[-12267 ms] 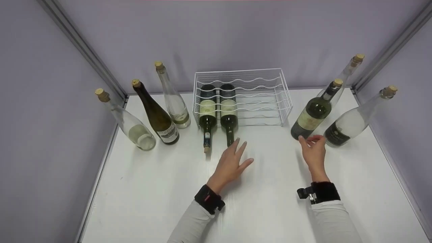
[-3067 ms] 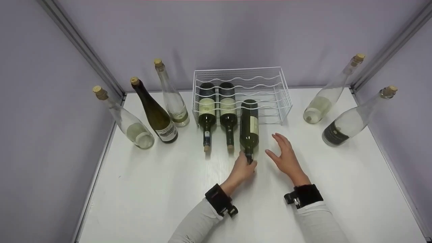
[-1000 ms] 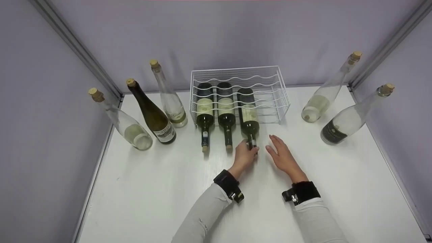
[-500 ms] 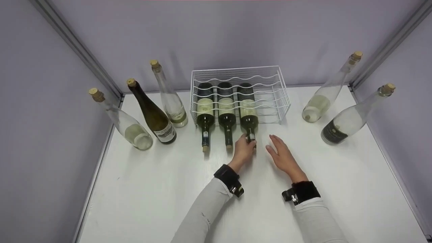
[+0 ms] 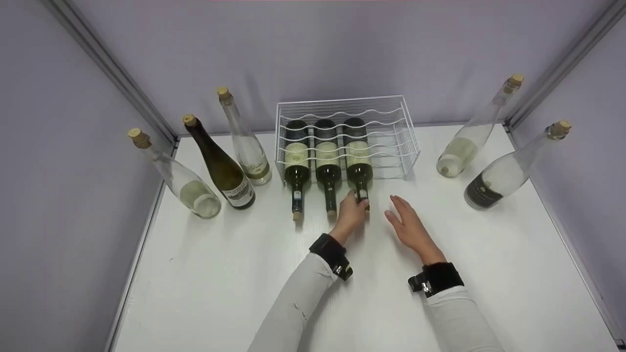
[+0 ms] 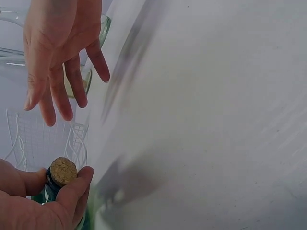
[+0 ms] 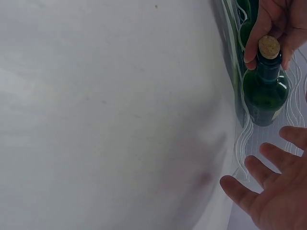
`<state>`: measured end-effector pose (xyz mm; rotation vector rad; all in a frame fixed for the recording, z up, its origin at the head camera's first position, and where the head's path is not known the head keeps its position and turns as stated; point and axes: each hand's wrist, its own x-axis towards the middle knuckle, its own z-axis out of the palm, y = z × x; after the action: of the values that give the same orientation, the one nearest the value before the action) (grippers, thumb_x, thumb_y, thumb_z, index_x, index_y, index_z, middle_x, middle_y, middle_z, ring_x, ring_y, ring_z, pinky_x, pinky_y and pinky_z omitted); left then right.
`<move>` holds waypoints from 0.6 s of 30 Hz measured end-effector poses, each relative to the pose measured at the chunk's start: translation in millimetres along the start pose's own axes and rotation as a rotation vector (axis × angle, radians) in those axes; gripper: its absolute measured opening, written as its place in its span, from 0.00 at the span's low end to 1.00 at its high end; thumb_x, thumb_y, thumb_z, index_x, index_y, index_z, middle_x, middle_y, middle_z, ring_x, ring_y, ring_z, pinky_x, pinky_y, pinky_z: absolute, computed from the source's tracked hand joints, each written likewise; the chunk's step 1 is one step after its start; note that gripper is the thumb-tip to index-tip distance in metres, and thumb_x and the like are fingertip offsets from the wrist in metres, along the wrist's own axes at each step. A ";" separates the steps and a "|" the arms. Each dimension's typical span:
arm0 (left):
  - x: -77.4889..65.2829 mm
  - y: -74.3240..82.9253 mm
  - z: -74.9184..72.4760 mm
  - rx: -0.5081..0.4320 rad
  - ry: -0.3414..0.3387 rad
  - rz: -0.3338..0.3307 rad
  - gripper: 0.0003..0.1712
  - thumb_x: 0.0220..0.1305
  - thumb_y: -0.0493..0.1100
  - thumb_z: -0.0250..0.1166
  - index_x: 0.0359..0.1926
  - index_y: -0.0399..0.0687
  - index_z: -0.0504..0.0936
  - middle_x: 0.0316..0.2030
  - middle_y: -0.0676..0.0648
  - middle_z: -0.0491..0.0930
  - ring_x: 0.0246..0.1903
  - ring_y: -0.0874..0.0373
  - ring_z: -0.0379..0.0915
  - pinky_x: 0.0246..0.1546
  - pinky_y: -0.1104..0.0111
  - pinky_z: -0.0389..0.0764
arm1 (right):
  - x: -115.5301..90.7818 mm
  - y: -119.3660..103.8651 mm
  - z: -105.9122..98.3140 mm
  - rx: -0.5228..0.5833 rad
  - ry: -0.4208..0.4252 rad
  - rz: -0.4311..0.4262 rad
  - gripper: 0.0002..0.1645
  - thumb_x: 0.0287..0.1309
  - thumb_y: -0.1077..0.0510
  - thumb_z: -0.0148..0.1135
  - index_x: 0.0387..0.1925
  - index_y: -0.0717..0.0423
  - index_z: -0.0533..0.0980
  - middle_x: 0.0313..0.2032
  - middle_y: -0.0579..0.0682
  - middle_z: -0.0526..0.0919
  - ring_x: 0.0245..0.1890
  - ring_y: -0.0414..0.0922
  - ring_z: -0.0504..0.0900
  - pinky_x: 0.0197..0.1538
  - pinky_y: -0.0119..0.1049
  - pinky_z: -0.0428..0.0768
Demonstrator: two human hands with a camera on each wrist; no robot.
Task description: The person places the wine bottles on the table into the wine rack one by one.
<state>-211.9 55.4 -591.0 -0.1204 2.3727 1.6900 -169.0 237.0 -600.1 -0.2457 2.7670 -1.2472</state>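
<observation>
In the head view my left hand [image 5: 351, 213] grips the neck of a dark green wine bottle [image 5: 359, 168], which lies in the white wire rack [image 5: 391, 155] with its neck toward me. The left wrist view shows thumb and fingers on either side of the neck, just behind its cork [image 6: 64, 171]. Two similar wine bottles [image 5: 297, 168] lie in the rack to the left, necks also forward. My right hand [image 5: 412, 229] hovers just right of the held neck, fingers spread and holding nothing. In the right wrist view its fingers [image 7: 261, 171] stay apart from the bottle.
Left of the rack stand a clear bottle [image 5: 195, 193], a brown-green bottle [image 5: 222, 168] and another clear bottle [image 5: 250, 151], all corked. To the right are two more clear corked bottles [image 5: 459, 151], one with a black label [image 5: 483, 191]. Walls enclose the white table [image 5: 220, 293].
The third green bottle, which stood upright at the right, now lies in the rack. Over the last second my left hand has slid it deeper and its label has turned upward. The right hand stays put.
</observation>
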 end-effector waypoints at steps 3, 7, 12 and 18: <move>0.9 1.4 -0.7 0.013 0.004 -0.008 0.28 0.73 0.40 0.57 0.69 0.33 0.63 0.57 0.36 0.76 0.56 0.50 0.75 0.57 0.62 0.74 | -0.1 0.4 0.4 0.000 0.002 0.000 0.37 0.75 0.46 0.47 0.73 0.67 0.56 0.71 0.69 0.55 0.71 0.63 0.52 0.70 0.57 0.52; 2.5 2.8 -1.2 0.014 0.002 -0.014 0.30 0.73 0.41 0.57 0.70 0.33 0.62 0.58 0.36 0.76 0.57 0.50 0.73 0.58 0.62 0.73 | 0.2 1.0 0.7 -0.004 -0.001 0.007 0.37 0.75 0.46 0.46 0.73 0.66 0.55 0.71 0.69 0.55 0.71 0.63 0.52 0.70 0.57 0.51; 4.9 4.3 1.7 0.011 -0.016 -0.008 0.30 0.73 0.41 0.57 0.70 0.33 0.62 0.57 0.36 0.76 0.57 0.51 0.73 0.58 0.62 0.73 | -0.1 0.2 0.9 -0.009 -0.003 0.017 0.38 0.75 0.44 0.45 0.73 0.65 0.55 0.71 0.68 0.55 0.72 0.62 0.52 0.71 0.56 0.51; 4.9 2.1 1.8 0.005 -0.033 -0.007 0.32 0.73 0.41 0.58 0.71 0.33 0.59 0.57 0.36 0.76 0.54 0.52 0.75 0.55 0.64 0.75 | -0.3 0.8 -0.3 -0.013 -0.009 0.021 0.37 0.76 0.45 0.45 0.73 0.66 0.55 0.71 0.68 0.55 0.72 0.63 0.52 0.71 0.56 0.51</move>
<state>-216.9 58.1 -590.7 -0.0989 2.3499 1.6699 -168.9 237.8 -600.5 -0.2229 2.7632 -1.2212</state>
